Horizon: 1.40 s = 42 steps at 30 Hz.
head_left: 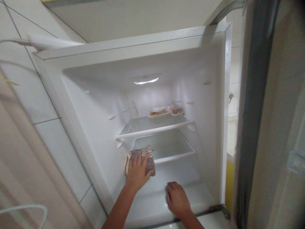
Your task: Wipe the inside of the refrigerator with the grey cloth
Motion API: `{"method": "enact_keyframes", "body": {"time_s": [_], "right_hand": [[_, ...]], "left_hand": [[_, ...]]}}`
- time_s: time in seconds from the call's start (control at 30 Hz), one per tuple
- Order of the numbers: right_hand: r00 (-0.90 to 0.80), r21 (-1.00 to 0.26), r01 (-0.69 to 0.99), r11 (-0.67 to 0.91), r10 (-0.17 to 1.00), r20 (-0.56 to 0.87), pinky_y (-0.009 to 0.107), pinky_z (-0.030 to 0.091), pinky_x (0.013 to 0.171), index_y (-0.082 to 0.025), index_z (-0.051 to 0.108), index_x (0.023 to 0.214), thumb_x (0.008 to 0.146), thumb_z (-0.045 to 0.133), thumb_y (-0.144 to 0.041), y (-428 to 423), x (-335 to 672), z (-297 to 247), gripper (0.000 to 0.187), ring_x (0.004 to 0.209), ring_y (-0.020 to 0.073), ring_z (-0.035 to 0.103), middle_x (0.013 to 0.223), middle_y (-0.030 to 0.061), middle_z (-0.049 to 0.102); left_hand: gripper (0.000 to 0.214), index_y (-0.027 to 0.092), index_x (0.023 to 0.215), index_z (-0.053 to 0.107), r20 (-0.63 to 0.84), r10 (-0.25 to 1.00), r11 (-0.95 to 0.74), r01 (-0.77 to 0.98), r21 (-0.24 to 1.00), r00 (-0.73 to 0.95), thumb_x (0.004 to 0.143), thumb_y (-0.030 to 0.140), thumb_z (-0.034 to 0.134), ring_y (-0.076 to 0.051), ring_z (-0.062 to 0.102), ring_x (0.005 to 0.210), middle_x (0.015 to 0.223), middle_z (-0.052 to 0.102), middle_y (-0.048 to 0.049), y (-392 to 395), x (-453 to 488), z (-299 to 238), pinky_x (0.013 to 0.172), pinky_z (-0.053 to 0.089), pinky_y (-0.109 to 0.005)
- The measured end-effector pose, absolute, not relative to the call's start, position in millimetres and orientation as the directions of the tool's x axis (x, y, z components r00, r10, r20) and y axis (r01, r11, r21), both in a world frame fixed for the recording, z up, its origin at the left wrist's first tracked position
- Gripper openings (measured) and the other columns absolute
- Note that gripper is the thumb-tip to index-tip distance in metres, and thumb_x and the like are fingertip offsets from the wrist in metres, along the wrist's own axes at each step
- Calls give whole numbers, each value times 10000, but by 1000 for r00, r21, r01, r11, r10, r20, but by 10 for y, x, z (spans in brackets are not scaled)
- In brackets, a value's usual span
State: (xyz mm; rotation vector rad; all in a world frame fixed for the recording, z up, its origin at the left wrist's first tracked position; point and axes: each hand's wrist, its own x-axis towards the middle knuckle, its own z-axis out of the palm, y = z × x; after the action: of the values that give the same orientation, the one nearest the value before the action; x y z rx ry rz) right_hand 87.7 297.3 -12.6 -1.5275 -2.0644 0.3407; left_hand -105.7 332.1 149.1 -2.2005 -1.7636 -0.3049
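Left hand (137, 171), in the head view, is seen with fingers spread over a folded, patterned cloth (150, 166) by the left front corner of the lower glass shelf (166, 147) inside a lit refrigerator (211, 133). Lower down, the right hand (177, 197) is held with fingers curled inward. Two food packs (158, 112) are set on the upper shelf (154, 124).

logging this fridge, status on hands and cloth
Left hand spread on folded patterned cloth. Right hand curled. Two food packs at back of upper glass shelf.
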Motion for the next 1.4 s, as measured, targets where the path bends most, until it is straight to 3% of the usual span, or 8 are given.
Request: {"method": "enact_keyframes", "body": {"time_s": [0.17,0.37,0.47,0.8,1.0,1.13,1.27,1.4], "right_hand": [[-205,-500,806,318,941,269,397,386,1092,-161,704,1140,890,462,-163,2968,862,-99,348,1222,276,565,1296,115,682],[-193,-500,809,311,942,274,415,407,1052,-180,708,1084,879,476,-163,2962,830,-88,309,1189,284,568,1258,99,690],[-182,-505,806,307,942,282,412,406,1049,-176,706,1078,865,475,-147,2968,825,-98,315,1183,283,569,1256,99,689],[-187,-437,849,296,943,275,381,430,957,-202,718,1036,841,535,-142,3056,809,-190,275,1071,269,605,1120,107,723],[-181,-490,814,313,937,298,375,412,1047,-199,717,1085,864,509,-147,3014,861,-175,308,1173,252,584,1241,90,701],[-163,-546,778,311,939,302,374,390,1097,-212,726,1107,884,487,-151,3003,872,-194,332,1215,247,575,1270,70,703],[-164,-551,777,304,943,289,377,385,1111,-207,725,1129,890,484,-162,3011,872,-193,343,1232,248,571,1295,71,697],[-177,-542,787,296,949,260,388,374,1129,-201,719,1148,888,488,-167,3008,868,-169,349,1250,254,560,1310,73,689]], "left_hand": [[730,287,1555,395,193,938,-270,956,-115,288,926,650,466,-388,357,1515,1638,397,-164,3516,-1005,1580,1222,283,-632],[662,314,1549,392,118,898,-426,905,-13,424,981,641,294,-359,308,1543,1679,336,-98,3743,-610,1668,1249,234,-633],[682,298,1554,380,94,866,-495,868,39,490,980,647,264,-374,281,1551,1682,328,-108,3852,-160,1655,1247,211,-658],[715,275,1555,374,70,835,-550,825,127,546,970,647,199,-413,233,1560,1684,306,-142,4175,925,1588,1226,194,-708],[660,283,1498,451,219,793,-593,803,59,569,981,641,251,-320,383,1498,1608,463,-80,4199,586,1589,1239,285,-598],[547,265,1454,509,284,812,-521,853,-41,510,1013,514,302,-258,466,1439,1548,543,-62,4211,160,1576,1234,335,-514],[505,180,1438,534,254,894,-365,929,-63,368,1001,346,343,-272,481,1435,1539,542,-130,4290,-411,1644,1194,393,-479],[488,88,1353,593,274,947,-147,985,-94,168,958,248,355,-354,586,1314,1426,608,-239,4290,-1007,1801,1113,441,-565]]}}
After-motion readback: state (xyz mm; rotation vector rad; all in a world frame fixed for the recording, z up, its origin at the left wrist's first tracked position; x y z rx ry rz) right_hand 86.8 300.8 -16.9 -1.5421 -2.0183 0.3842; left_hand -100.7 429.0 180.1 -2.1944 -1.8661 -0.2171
